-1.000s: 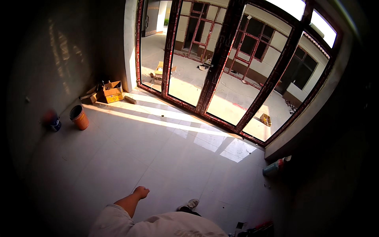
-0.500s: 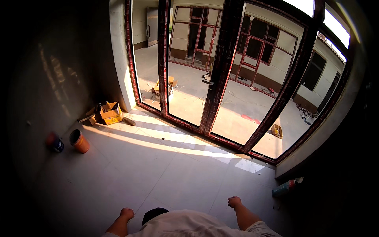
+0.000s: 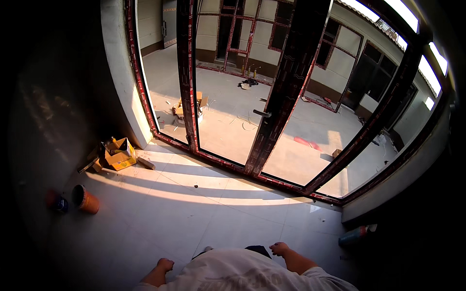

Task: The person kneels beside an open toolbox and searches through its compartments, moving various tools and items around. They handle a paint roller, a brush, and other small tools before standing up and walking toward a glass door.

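My left hand (image 3: 165, 265) hangs low in front of me, left of my shirt. It is closed in a loose fist, and nothing shows in it. My right hand (image 3: 279, 249) is on the other side of my body, its fingers curled in, with nothing visible between them. Both hands are above the tiled floor (image 3: 194, 228) and touch nothing. Ahead stands a tall glazed door frame (image 3: 252, 155) in dark metal with red patterned film on it. A dark door handle (image 3: 262, 113) sits on its middle upright.
An open yellow cardboard box (image 3: 121, 157) stands by the left wall. An orange bucket (image 3: 86, 200) and a dark blue can (image 3: 58, 202) are nearer. A teal cylinder (image 3: 353, 235) lies at the right wall. Beyond the glass, another box (image 3: 194, 106) and scattered debris lie in the yard.
My view has shifted closer to the glazed frame and turned a little right. My left hand sits slightly further right, and my right hand slightly further left. A shoe tip now shows below.
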Tool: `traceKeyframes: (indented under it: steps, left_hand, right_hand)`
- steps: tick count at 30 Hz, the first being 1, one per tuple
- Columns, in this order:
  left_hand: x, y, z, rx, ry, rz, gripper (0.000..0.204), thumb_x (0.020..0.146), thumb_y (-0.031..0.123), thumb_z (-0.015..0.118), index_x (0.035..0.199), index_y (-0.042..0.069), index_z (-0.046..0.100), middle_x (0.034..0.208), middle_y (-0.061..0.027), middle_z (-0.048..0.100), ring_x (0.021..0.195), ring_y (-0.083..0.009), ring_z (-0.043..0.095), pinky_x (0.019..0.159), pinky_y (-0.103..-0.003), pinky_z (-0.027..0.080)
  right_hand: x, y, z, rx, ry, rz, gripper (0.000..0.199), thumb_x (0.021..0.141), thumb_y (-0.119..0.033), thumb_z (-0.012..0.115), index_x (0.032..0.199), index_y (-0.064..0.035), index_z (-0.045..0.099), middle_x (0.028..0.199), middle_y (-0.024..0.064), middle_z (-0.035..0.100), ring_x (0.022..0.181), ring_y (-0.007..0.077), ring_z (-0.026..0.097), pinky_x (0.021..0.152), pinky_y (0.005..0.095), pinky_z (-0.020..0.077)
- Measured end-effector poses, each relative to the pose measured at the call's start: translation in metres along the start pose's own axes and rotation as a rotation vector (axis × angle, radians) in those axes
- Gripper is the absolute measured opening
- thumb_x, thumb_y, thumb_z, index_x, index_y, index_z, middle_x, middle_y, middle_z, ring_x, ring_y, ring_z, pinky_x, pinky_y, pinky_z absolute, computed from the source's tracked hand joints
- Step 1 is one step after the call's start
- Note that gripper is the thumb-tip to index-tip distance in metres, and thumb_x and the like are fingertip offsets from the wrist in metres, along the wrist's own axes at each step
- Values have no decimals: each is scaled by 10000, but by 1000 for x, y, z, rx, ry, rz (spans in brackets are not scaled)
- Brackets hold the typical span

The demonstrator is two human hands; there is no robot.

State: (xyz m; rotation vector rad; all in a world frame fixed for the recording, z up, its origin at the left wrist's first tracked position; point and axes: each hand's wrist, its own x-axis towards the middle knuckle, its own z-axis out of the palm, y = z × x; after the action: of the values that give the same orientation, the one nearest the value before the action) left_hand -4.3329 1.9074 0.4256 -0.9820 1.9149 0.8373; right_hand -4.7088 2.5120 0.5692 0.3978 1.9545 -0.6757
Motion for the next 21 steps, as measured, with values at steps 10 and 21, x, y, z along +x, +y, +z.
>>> traceKeyframes:
  steps: [10, 21]
  left_hand:
    - [80, 305, -269, -687, 384, 165, 204, 972, 179, 632, 841, 28, 672, 770, -67, 696, 614, -185, 649, 578, -378, 512]
    - [76, 423, -307, -488, 168, 129, 263, 965, 249, 719, 959, -13, 699, 858, -105, 727, 757, -205, 715, 692, -370, 589]
  right_hand:
    - [122, 60, -100, -903, -98, 36, 281, 989, -278, 621, 1188, -93, 691, 952, 86, 742, 882, 268, 741, 711, 433, 596]
    - [108, -585, -279, -81, 518, -1077, 275, 969, -280, 671, 1003, -10, 713, 949, 191, 728, 941, 369, 713, 856, 443, 552]
